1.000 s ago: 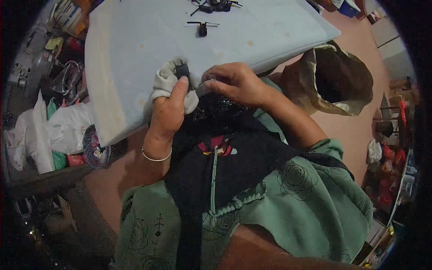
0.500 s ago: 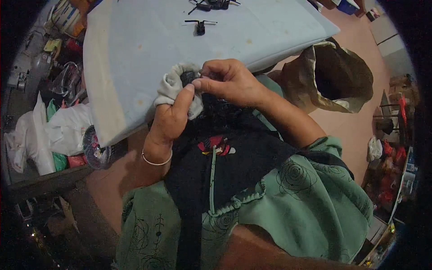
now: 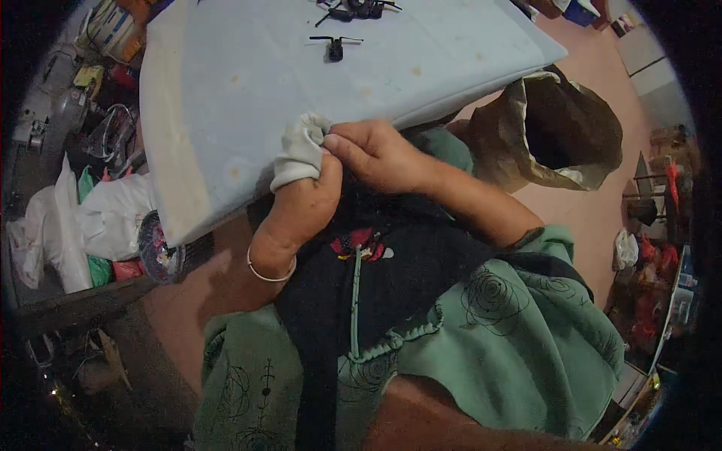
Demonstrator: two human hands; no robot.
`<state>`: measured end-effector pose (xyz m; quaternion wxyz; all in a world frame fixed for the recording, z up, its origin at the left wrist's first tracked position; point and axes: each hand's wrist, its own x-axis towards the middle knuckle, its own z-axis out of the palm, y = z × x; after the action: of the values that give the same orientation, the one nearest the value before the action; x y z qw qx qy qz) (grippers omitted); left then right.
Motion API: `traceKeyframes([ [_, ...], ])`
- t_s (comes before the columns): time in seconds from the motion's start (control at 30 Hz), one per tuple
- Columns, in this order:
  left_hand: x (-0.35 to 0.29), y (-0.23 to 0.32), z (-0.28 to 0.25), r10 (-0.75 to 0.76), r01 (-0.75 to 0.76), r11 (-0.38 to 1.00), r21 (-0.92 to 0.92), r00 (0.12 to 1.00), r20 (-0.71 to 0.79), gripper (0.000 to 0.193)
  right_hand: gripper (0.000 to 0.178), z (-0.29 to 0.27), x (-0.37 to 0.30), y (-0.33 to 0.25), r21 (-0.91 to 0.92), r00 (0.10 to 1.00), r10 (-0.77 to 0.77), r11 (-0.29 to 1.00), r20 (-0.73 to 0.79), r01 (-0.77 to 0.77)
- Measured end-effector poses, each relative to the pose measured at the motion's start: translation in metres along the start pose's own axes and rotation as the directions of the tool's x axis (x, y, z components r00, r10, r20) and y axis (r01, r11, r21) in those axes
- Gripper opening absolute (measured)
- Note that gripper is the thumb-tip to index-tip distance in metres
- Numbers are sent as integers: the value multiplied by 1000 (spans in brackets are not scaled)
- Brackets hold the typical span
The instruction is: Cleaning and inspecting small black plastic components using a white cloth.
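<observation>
A crumpled white cloth [image 3: 299,156] is bunched over the fingers of my left hand [image 3: 301,204], whose thumb stays bare. My right hand [image 3: 385,156] meets it at the cloth's right edge, thumb and fingers pinched together. Whatever sits in that pinch is hidden by the fingers. Both hands are in front of my body, beside the near edge of a pale blue padded surface [image 3: 218,128]. On that surface, beyond my hands, lies a small black part with two thin arms [image 3: 335,50]. Farther back is a cluster of similar black parts [image 3: 361,9].
To the right a large brown sack [image 3: 500,139] stands on the floor with its mouth wide. White plastic bags [image 3: 116,214] and a round mesh basket [image 3: 162,248] crowd the left side. Shelves with small goods [image 3: 654,293] line the far right. A dark apron covers my lap.
My left hand has turned and shifted slightly right, so the cloth shows its outer side and the dark thing inside it is hidden. My right hand has dropped a little.
</observation>
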<state>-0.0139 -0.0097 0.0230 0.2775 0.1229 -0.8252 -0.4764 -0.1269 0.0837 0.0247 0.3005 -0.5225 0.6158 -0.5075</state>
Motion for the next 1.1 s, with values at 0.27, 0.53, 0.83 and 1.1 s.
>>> traceKeyframes([
  [0.27, -2, -3, -10, 29, -42, 989, 145, 996, 90, 27, 27, -18, 3, 2, -25, 975, 126, 992, 184, -123],
  [0.53, 8, -10, -16, 149, -150, 976, 158, 989, 19, 22, 40, -56, 80, 45, -785, 891, -177, 564, -418, -256],
  [0.83, 13, 1, -31, -33, 44, 994, 104, 994, -106, 23, 32, -51, 67, 28, -761, 991, -71, 648, -116, -42],
  [1.1, 19, 16, -29, -6, 68, 969, -237, 967, 255, 25, 30, -47, 20, -25, -421, 973, -32, 898, 227, 128],
])
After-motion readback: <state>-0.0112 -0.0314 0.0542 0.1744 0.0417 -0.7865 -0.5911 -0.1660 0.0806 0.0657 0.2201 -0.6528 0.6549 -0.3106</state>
